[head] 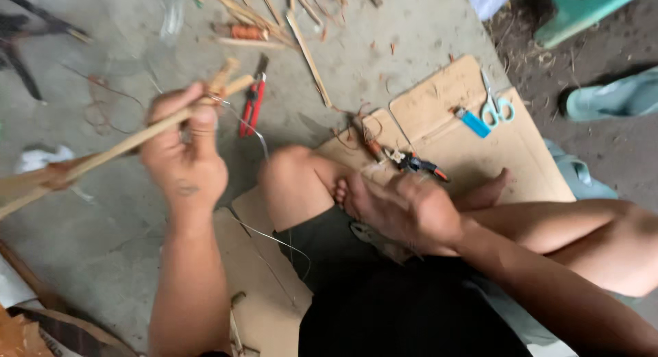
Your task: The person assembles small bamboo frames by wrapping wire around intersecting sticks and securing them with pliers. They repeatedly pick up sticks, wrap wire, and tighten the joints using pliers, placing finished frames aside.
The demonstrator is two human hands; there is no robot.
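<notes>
One cardboard sheet (480,148) lies on the concrete floor. One bamboo stick (123,146) is clenched in the left hand (184,155), fingers wrapped tight. The right hand (404,206) holds one pair of pliers (415,164); finger state cannot be told. At the cardboard's far edge: one pair of scissors (495,105), one blue lighter (474,122).

surface: concrete floor (411,35) | on it: cardboard sheet (445,100), red pliers (252,105), bamboo strips (274,18)

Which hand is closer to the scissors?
Right. The right hand is just below-left of the scissors on the cardboard; the left hand is far across, gripping a stick.
</notes>
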